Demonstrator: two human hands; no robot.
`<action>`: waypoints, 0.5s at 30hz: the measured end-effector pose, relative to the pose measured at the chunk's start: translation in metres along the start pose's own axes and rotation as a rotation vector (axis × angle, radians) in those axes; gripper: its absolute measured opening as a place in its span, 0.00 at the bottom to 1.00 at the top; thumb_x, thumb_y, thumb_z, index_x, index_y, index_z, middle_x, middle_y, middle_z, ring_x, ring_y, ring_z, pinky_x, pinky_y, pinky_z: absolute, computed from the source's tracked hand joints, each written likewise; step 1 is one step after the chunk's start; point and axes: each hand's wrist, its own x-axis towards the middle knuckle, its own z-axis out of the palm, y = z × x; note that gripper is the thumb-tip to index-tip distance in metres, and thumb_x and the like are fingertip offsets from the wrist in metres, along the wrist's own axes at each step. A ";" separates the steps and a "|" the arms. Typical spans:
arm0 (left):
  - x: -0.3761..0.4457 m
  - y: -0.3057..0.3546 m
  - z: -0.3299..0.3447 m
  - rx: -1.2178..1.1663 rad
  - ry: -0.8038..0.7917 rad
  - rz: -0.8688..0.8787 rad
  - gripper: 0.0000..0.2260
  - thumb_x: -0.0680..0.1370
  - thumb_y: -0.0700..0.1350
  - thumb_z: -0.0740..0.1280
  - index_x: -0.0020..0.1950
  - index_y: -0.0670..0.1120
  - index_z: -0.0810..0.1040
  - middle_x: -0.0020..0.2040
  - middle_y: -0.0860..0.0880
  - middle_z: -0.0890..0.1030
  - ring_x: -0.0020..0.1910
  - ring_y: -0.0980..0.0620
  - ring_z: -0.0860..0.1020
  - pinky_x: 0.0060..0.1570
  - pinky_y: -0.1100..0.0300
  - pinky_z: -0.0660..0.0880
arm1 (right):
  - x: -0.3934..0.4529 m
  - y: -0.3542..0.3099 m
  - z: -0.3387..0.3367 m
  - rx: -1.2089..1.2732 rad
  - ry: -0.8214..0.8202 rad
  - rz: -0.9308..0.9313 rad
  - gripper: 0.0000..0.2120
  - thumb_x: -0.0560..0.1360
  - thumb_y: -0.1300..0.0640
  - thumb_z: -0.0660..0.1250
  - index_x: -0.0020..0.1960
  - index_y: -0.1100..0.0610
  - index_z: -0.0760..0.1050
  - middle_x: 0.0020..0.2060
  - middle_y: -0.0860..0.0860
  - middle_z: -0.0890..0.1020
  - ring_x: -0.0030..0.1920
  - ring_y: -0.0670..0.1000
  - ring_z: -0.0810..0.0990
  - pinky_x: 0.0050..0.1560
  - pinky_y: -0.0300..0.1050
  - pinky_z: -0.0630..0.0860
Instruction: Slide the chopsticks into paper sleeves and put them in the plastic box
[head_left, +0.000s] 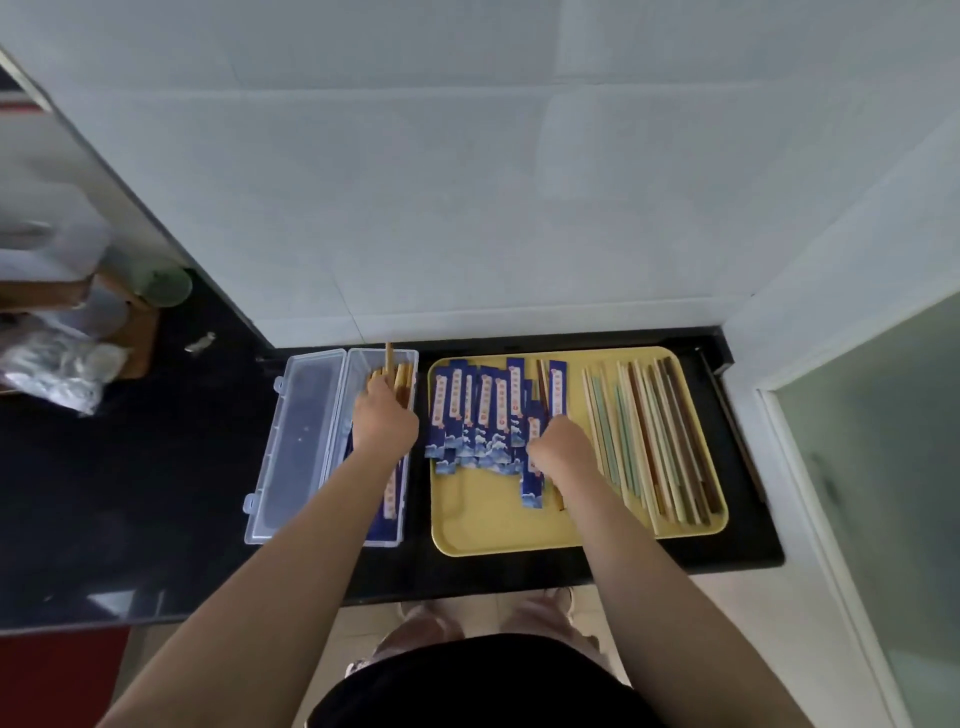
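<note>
A clear plastic box (382, 540) lies open on the black counter, its lid (298, 441) folded out to the left. Sleeved chopsticks (390, 496) lie inside it. My left hand (385, 415) is over the box and grips a pair of wooden chopsticks (389, 356) whose tips stick up past the far rim. On the yellow tray (488, 519), blue paper sleeves (480, 410) are spread at the left and bare chopsticks (654, 436) lie in a row at the right. My right hand (561, 447) pinches one blue sleeve (532, 480) with a chopstick pair in it.
The counter's front edge (467, 587) runs just below the tray. A white tiled wall (493, 208) stands close behind box and tray. At the far left are a wooden board (143, 332), a green cup (166, 288) and a crumpled plastic bag (57, 371).
</note>
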 end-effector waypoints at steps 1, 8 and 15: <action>0.001 -0.002 0.000 0.053 0.000 0.013 0.28 0.76 0.30 0.64 0.74 0.45 0.65 0.67 0.40 0.71 0.67 0.39 0.71 0.61 0.43 0.75 | 0.000 0.006 0.009 0.004 -0.016 0.036 0.14 0.79 0.56 0.69 0.61 0.58 0.71 0.50 0.53 0.80 0.47 0.54 0.80 0.42 0.46 0.75; 0.004 -0.024 0.005 0.399 -0.101 0.124 0.16 0.77 0.40 0.67 0.65 0.47 0.76 0.64 0.44 0.71 0.60 0.43 0.74 0.58 0.47 0.77 | 0.007 0.026 0.049 0.025 -0.035 0.167 0.10 0.76 0.57 0.71 0.56 0.58 0.76 0.45 0.53 0.84 0.44 0.55 0.85 0.45 0.47 0.83; 0.000 -0.007 0.007 0.204 0.072 0.139 0.09 0.79 0.40 0.64 0.59 0.45 0.74 0.58 0.46 0.73 0.57 0.46 0.73 0.59 0.46 0.75 | 0.009 0.033 0.053 0.189 0.077 0.180 0.15 0.74 0.56 0.73 0.55 0.53 0.70 0.42 0.51 0.84 0.39 0.53 0.85 0.42 0.51 0.85</action>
